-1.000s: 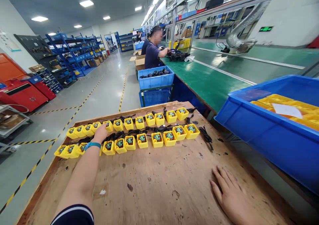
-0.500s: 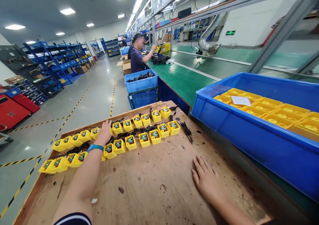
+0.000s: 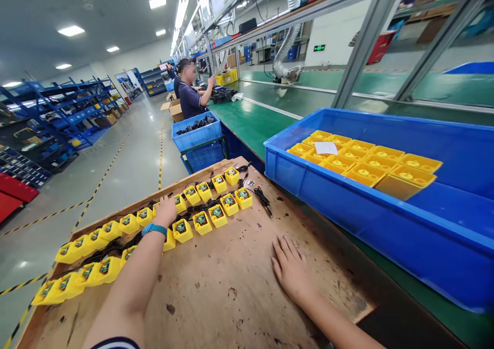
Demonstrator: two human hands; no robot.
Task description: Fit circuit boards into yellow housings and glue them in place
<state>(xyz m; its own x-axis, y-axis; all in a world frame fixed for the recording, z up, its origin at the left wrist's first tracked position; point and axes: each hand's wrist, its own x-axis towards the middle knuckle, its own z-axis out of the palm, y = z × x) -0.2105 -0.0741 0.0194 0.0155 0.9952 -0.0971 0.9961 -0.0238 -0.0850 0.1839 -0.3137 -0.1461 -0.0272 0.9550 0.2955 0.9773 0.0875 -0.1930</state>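
Two rows of several small yellow boxes (image 3: 203, 222) with black cords lie across the far part of a worn wooden board (image 3: 231, 282). My left hand (image 3: 165, 211) reaches out over the rows and rests among the boxes; its fingers are hidden behind the hand, and a teal band sits on the wrist. My right hand (image 3: 290, 267) lies flat on the bare wood, fingers spread, holding nothing. A loose black cord (image 3: 263, 198) lies beside the right end of the rows.
A big blue crate (image 3: 347, 205) with several yellow boxes inside stands at the right on a green bench (image 3: 262, 120). Further along, a person (image 3: 191, 94) works beside a blue bin (image 3: 196, 135) of black parts. Blue shelving (image 3: 73, 112) lines the aisle at left.
The view has swung right, so the blue crate shows more fully. Both hands stay where they were on the board; the right hand has slid slightly left.
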